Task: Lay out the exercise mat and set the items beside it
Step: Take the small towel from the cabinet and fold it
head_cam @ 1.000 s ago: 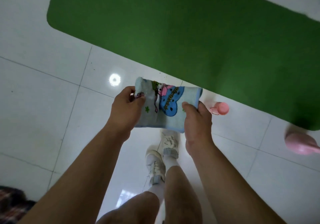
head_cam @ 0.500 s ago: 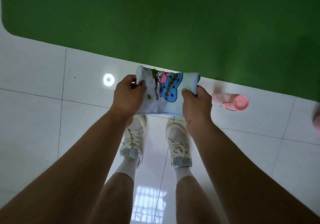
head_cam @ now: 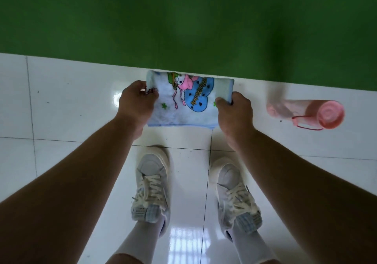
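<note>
The green exercise mat (head_cam: pixel 183 18) lies flat across the top of the view, its near edge running along the white tiles. A folded light-blue towel (head_cam: pixel 189 100) with a cartoon print is held low over the floor just in front of that edge. My left hand (head_cam: pixel 136 104) grips its left end and my right hand (head_cam: pixel 234 114) grips its right end. A pink water bottle (head_cam: pixel 308 112) with a pink cap and a thin strap stands on the floor to the right of the towel, close to the mat.
Glossy white floor tiles (head_cam: pixel 61 100) fill the lower view. Two white sneakers (head_cam: pixel 151 182) (head_cam: pixel 234 192) stand side by side below the towel, a short step back from the mat's edge.
The view has tilted down and closer to the mat's edge. The feet now stand side by side. The towel, held in both hands, has come lower toward the floor beside the mat.
</note>
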